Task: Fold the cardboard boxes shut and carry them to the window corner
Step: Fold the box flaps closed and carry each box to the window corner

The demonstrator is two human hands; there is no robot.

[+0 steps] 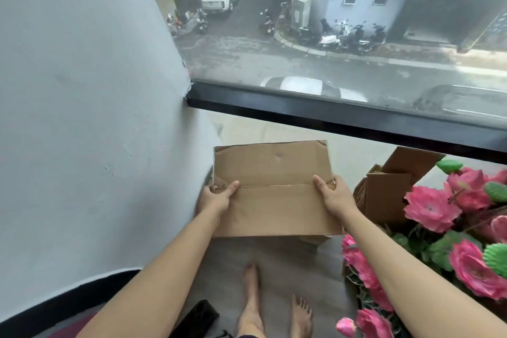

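Note:
A brown cardboard box (pixel 274 167) with its top flaps folded shut is held in front of me, above the floor by the window corner. My left hand (pixel 218 196) grips its left end, thumb on top at the flap seam. My right hand (pixel 333 195) grips its right end the same way. Another cardboard box (pixel 384 192) stands to the right with a flap up. Part of more cardboard (pixel 315 241) shows under the held box.
The grey wall (pixel 82 118) is on the left and meets the black window frame (pixel 329 112) ahead. Pink artificial flowers (pixel 439 241) crowd the right side. My bare feet (pixel 274 315) stand on the grey floor, a dark object (pixel 200 318) beside them.

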